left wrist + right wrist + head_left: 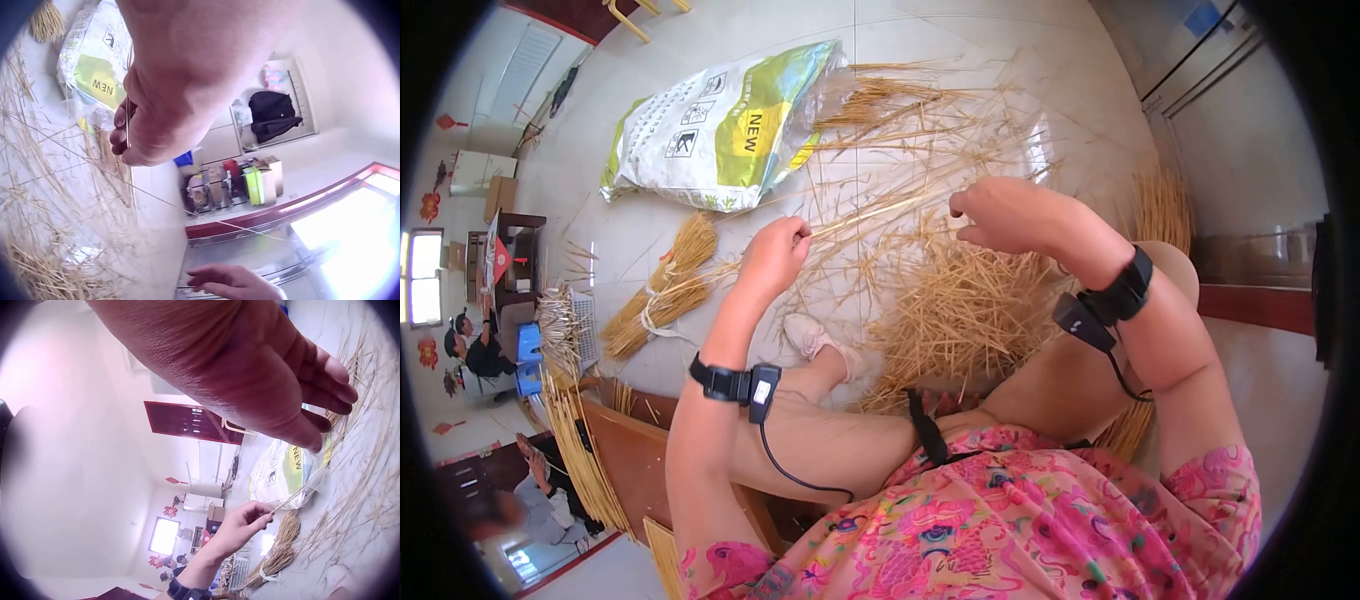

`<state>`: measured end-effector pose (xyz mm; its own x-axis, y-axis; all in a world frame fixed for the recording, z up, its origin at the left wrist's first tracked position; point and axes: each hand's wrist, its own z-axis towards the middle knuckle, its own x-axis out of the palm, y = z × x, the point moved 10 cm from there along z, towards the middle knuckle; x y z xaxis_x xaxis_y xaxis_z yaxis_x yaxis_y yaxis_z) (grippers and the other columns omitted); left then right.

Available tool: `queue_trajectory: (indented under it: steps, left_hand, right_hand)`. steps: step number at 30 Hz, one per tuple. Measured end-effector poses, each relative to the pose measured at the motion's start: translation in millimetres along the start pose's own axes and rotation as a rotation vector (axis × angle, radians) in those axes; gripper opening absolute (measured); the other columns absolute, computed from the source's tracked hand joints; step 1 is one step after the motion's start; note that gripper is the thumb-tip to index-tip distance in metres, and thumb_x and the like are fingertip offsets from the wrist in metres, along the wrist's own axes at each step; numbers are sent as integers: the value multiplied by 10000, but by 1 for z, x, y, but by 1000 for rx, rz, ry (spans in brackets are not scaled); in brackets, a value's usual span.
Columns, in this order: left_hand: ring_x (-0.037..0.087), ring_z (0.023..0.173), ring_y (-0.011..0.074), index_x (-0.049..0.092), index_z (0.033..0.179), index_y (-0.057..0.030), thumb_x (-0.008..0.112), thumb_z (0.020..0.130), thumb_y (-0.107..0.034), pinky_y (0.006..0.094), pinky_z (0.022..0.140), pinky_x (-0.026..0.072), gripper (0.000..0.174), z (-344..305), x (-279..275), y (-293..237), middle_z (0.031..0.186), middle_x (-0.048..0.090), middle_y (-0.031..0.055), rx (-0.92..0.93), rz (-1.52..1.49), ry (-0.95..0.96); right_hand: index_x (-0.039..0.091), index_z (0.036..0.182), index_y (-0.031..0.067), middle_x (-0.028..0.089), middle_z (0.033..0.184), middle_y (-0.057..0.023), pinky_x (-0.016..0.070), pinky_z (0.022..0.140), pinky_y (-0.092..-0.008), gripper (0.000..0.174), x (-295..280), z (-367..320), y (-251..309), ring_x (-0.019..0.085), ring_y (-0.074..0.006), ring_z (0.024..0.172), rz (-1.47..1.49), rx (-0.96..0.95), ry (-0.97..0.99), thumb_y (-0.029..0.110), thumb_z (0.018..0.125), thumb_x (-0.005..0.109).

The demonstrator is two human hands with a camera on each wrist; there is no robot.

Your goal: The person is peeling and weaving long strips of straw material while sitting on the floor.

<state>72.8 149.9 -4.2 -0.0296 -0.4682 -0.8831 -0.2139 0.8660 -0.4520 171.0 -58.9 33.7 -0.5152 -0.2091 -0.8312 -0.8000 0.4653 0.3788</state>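
Note:
My left hand (775,256) pinches long pale straw stalks (870,213) between thumb and fingers, and they stretch toward my right. In the left wrist view one thin stalk (169,203) runs out past the fingers. My right hand (1012,215) hovers near the far end of the stalks. Its fingers (322,394) are loosely bent and spread from the thumb, with nothing between them in the right wrist view. Below it lies a heap of short cut straw (965,310) on the floor. Longer loose stalks (940,125) are scattered beyond both hands.
A white and green bag (690,130) lies at upper left, straw poking from its mouth. Nearby rests a tied straw bundle (665,285). A wooden board (630,465) stands left of my legs, and another straw bunch (1162,210) leans by the cabinet at right. People sit at far left.

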Motion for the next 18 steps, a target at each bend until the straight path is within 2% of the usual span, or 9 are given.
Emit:
queue_trajectory:
  steps: [1,4,7,9,12,13,16,18]
  left_hand:
    - [582,786,316,582,817,-16,620,755,-74,383,672,464,93,-6,-8,-6,819,601,138,-11,4,-12]
    - [584,770,307,585,813,-15,631,747,-59,382,666,463,91,-23,-46,-24,816,600,132,-7,19,-202]
    - [598,750,293,595,825,-22,640,753,-67,370,657,468,96,-33,-54,-2,805,616,129,-165,54,-293]
    - [612,739,278,602,837,-26,647,757,-79,358,655,473,106,-28,-37,13,795,629,130,-218,-93,-237]
    - [627,732,260,608,850,-26,653,761,-91,340,655,480,119,-17,-25,11,787,644,132,-241,-185,-180]
    - [631,732,254,609,853,-25,654,762,-94,334,655,481,122,-12,-21,6,785,648,132,-236,-197,-166]
    - [629,732,250,604,848,-18,644,769,-91,335,650,480,114,-2,-21,-15,789,646,133,-117,-126,-197]
    - [627,735,260,603,849,-21,638,773,-90,338,647,479,108,3,-18,-27,792,645,136,-53,-187,-204]
  right_hand:
    - [605,1002,-12,635,847,-210,479,744,-411,304,-1,1,-3,601,-363,852,-11,-16,-20,214,799,598]
    - [611,1000,-10,641,834,-202,482,748,-406,312,3,6,-13,608,-355,842,-30,-30,-60,226,796,604]
    - [610,1005,-8,646,834,-195,485,746,-404,320,7,7,-20,614,-348,832,-42,-1,-51,233,794,607]
    - [598,1033,-6,649,835,-188,487,739,-402,340,13,10,-18,620,-341,823,-54,-23,-26,237,796,610]
    - [584,1061,-11,650,877,-196,484,768,-413,403,9,23,-7,610,-357,889,247,-49,-216,262,771,642]
    - [532,1143,0,658,827,-154,502,688,-368,471,6,26,-4,639,-283,780,400,-61,-284,280,785,655]
    - [528,1153,4,635,748,-93,497,602,-295,443,8,38,-4,614,-164,664,848,22,-323,257,812,653]
    - [547,1126,2,609,711,-60,479,563,-257,370,5,48,2,581,-110,619,1017,-34,-367,225,841,627]
